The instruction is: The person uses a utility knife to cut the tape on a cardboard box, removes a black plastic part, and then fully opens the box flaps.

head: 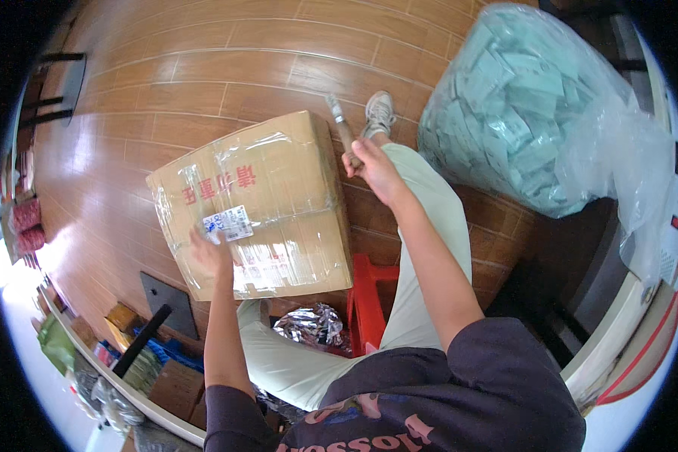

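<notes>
A large taped cardboard carton [271, 186] lies in front of me, with red printing and a white shipping label [234, 223] on its upper face. My left hand [212, 251] is over the carton beside the label, fingers apart and blurred; whether it touches the cardboard I cannot tell. To the right of the carton, my right hand [370, 166] grips a slim hand tool [343, 131] by its brown handle. The tool's pale, silvery end points away from me, apart from the carton; its exact kind is unclear.
Right of my leg stands a big clear plastic bag [520, 107] filled with pale green packets. A red plastic stool [367, 305] and crumpled silver foil [311, 326] are between my legs. A table leg's dark base plate [169, 305] is at left on the wood-look floor [186, 85].
</notes>
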{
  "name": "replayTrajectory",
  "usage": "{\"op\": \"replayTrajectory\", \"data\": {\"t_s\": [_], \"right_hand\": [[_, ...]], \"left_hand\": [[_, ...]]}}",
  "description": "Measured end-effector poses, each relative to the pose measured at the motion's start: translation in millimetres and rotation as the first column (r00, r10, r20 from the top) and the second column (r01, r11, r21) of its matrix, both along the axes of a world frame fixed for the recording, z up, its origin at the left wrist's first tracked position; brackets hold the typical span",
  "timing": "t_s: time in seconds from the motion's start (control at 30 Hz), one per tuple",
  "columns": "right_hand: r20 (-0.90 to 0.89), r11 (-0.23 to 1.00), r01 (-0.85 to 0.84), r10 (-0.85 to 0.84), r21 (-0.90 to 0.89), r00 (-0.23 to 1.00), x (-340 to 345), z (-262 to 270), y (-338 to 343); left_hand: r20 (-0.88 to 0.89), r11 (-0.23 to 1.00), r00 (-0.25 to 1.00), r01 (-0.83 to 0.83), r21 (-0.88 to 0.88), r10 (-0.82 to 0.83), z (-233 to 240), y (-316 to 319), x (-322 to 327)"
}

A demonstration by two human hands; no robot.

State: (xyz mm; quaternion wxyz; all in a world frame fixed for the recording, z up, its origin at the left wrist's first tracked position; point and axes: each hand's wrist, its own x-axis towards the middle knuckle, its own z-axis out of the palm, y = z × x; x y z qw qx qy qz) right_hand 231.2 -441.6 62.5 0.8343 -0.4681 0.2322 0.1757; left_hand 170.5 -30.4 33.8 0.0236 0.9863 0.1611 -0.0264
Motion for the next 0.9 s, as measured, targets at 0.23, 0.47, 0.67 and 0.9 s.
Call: {"op": "replayTrajectory", "data": {"t_s": [0.23, 0.47, 0.67, 0.9], "right_hand": [[-0.037, 0.996, 0.08, -0.078, 0.044, 0.996, -21.1, 14.9, -14.9], [-0.096, 0.73, -0.068, 0.003, -0.68, 0.995, -7.0, -32.7, -4.2], [-0.086, 0.691, -0.139, 0.111, -0.71, 0.99, 0.8, -39.9, 19.5], [-0.1, 0.613, -0.191, 0.18, -0.767, 0.979, 15.8, -40.5, 25.6]], "left_hand": [[0.156, 0.805, 0.92, 0.39, -0.447, -0.36, 26.5, -197.4, 136.3], [0.107, 0.79, 0.874, 0.475, -0.387, -0.473, -1.4, -227.8, 136.7], [0.083, 0.812, 0.878, 0.468, -0.348, -0.471, 4.1, -207.5, 115.4], [0.07, 0.844, 0.896, 0.437, -0.312, -0.438, 14.2, -185.7, 98.7]]}}
